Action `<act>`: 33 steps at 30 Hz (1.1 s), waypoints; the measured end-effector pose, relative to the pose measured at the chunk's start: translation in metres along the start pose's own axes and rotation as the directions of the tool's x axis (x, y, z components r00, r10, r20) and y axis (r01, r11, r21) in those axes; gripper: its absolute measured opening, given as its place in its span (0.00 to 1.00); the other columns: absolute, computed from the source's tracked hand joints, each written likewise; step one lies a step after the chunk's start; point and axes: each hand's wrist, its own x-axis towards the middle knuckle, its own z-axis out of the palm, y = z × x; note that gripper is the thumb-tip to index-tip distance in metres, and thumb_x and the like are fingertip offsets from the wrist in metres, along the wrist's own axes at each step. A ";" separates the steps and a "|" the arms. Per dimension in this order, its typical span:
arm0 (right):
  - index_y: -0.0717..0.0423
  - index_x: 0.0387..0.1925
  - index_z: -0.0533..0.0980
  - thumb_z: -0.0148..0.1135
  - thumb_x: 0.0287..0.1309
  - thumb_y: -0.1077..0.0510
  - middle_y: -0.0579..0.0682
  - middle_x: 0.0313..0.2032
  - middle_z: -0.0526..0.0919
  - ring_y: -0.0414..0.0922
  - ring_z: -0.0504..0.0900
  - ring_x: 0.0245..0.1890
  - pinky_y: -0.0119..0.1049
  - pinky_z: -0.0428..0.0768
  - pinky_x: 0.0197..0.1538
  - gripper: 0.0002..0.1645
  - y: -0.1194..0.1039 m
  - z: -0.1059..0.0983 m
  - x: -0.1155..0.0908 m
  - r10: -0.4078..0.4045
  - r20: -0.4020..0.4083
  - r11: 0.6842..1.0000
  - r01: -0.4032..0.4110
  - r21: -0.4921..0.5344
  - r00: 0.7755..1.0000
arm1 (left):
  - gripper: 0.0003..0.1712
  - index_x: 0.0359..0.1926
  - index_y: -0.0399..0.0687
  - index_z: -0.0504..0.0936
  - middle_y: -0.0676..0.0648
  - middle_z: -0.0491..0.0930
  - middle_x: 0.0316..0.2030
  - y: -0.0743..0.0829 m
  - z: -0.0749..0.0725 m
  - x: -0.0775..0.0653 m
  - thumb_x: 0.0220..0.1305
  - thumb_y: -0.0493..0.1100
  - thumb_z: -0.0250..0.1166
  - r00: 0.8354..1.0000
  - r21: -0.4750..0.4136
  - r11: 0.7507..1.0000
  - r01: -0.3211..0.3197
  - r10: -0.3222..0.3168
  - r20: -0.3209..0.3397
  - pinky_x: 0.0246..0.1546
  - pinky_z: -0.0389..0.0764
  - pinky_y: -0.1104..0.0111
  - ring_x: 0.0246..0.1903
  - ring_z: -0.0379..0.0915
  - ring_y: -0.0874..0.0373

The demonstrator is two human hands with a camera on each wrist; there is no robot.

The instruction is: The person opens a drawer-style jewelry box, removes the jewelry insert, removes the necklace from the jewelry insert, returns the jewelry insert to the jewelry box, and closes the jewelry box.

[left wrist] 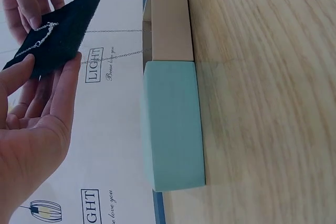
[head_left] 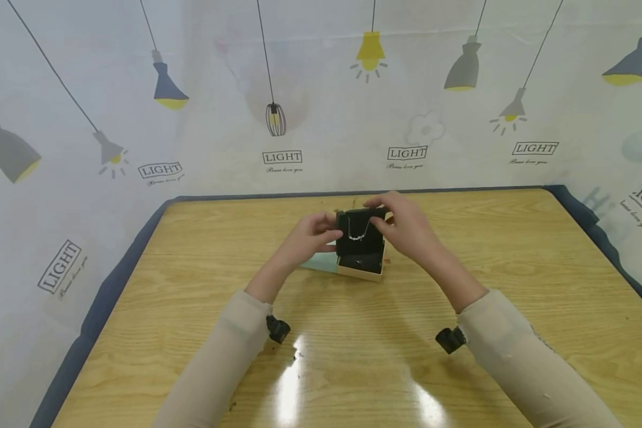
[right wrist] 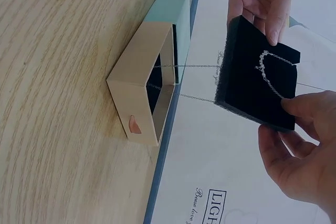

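1. Both hands are grasping the same thing: the left hand (head_left: 311,239) is pinching the black pad (right wrist: 244,85) at its nine o'clock edge, and the right hand (head_left: 403,226) is gripping it near two o'clock, each with thumb in front and fingers behind. Being held from two sides is probably stopping so light a piece from twisting.
2. That pad is hovering above the open box, apart from it, its front facing the person, perhaps so that the front is easy to see.
3. Silver necklace (right wrist: 262,68) is lying across the pad's front, its beaded middle dipping toward six o'clock. The right thumb is resting on or right beside the chain, I can't tell which, and may be checking any slide.
4. Two fine strands are trailing from the pad down into the box's cream drawer (right wrist: 140,55), presumably the chain's spare length hanging free.
5. Below, at the pad's six o'clock, the drawer is sitting on the wooden table (head_left: 331,368). A teal sleeve (left wrist: 176,124) is covering its nine o'clock end, likely steadying it; a pull tab (right wrist: 134,124) is poking out at three o'clock, apparently for fingers to tug.
6. Beyond, at twelve o'clock, a lamp-printed cloth (head_left: 326,71) is hanging as a backdrop.
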 end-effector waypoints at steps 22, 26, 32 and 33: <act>0.59 0.52 0.79 0.62 0.64 0.67 0.57 0.53 0.79 0.54 0.77 0.54 0.50 0.81 0.58 0.15 -0.008 -0.008 -0.007 -0.083 -0.192 0.996 0.086 0.010 0.978 | 0.13 0.53 0.31 0.73 0.31 0.78 0.56 0.011 0.002 -0.005 0.70 0.32 0.59 0.990 -0.018 1.000 -0.024 0.021 -0.138 0.50 0.87 0.61 0.57 0.79 0.41; 0.60 0.52 0.79 0.62 0.63 0.68 0.57 0.54 0.78 0.54 0.77 0.53 0.51 0.81 0.58 0.15 -0.009 -0.008 -0.008 -0.106 -0.226 0.994 0.112 0.012 0.968 | 0.14 0.53 0.31 0.73 0.32 0.78 0.57 0.013 0.004 -0.006 0.70 0.33 0.59 0.988 -0.027 0.999 -0.035 0.031 -0.153 0.51 0.87 0.61 0.58 0.78 0.40; 0.60 0.51 0.79 0.63 0.61 0.68 0.57 0.52 0.78 0.55 0.79 0.51 0.51 0.82 0.55 0.15 -0.015 -0.007 -0.009 -0.144 -0.279 0.989 0.149 -0.003 0.950 | 0.16 0.55 0.30 0.72 0.32 0.77 0.59 0.019 0.007 -0.010 0.70 0.33 0.59 0.981 -0.043 0.998 -0.054 0.045 -0.186 0.52 0.86 0.61 0.59 0.77 0.40; 0.60 0.51 0.79 0.63 0.61 0.68 0.57 0.52 0.78 0.54 0.79 0.50 0.51 0.82 0.54 0.15 -0.016 -0.007 -0.009 -0.149 -0.284 0.988 0.154 -0.006 0.947 | 0.16 0.56 0.30 0.72 0.32 0.77 0.60 0.020 0.008 -0.010 0.70 0.33 0.59 0.980 -0.045 0.997 -0.059 0.049 -0.191 0.52 0.86 0.61 0.59 0.77 0.40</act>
